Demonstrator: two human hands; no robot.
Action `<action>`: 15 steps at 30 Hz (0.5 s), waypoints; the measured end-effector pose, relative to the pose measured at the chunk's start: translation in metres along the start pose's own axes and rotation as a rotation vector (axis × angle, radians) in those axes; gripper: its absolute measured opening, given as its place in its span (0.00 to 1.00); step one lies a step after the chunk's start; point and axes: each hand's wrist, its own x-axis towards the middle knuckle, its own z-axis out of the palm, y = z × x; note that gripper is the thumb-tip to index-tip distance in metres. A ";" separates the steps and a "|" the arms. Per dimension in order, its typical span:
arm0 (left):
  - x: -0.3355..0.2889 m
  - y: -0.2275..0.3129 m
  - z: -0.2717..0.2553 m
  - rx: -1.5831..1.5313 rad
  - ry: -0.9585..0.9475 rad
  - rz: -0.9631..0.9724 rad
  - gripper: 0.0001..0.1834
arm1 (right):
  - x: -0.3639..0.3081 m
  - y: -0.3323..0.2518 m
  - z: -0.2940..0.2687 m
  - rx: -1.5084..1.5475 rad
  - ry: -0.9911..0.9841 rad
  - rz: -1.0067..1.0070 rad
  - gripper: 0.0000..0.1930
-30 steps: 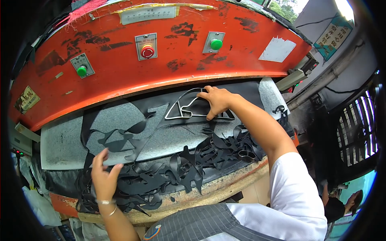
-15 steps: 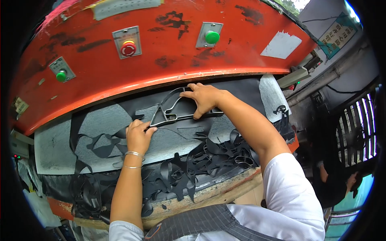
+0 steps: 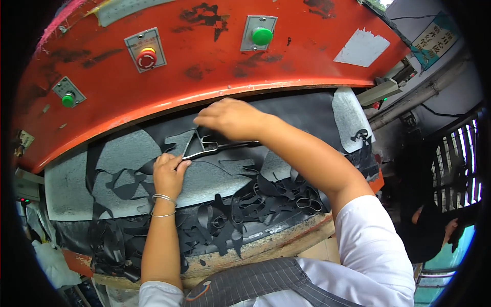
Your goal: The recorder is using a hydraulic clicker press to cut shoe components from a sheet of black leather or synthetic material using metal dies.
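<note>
A metal strip cutting die (image 3: 200, 152) lies on a sheet of black material (image 3: 302, 115), beneath the front edge of a red press. My left hand (image 3: 170, 173), with bangles at the wrist, pinches the die's pointed left end between thumb and fingers. Over the upper part of the die is my right hand (image 3: 230, 118), palm down, its fingers stretched out to the left. It covers much of the die's frame, and its thumb is hidden. Below the sheet, a pale grey worn cutting board (image 3: 71, 192) shows through cut-out gaps.
The red press front (image 3: 204, 66) carries two green buttons (image 3: 262, 36) and a red emergency button (image 3: 147, 59). Tangled black offcuts (image 3: 266, 199) lie along the near side, above a worn wooden edge (image 3: 286, 240). Another person (image 3: 427, 230) is at the far right.
My right hand has let go of the die's far part and swung left above it, palm down. My left hand keeps its hold on the die's tip. The view has shifted slightly.
</note>
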 end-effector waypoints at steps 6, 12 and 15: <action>-0.007 0.005 0.005 -0.027 0.015 -0.015 0.13 | 0.055 -0.008 0.026 -0.149 -0.685 0.011 0.14; -0.007 -0.006 0.001 0.001 -0.015 -0.020 0.14 | 0.058 -0.012 -0.018 -0.151 -0.500 -0.089 0.10; -0.009 -0.005 0.001 -0.008 -0.016 -0.016 0.14 | 0.035 -0.003 -0.093 -0.183 -0.364 0.251 0.14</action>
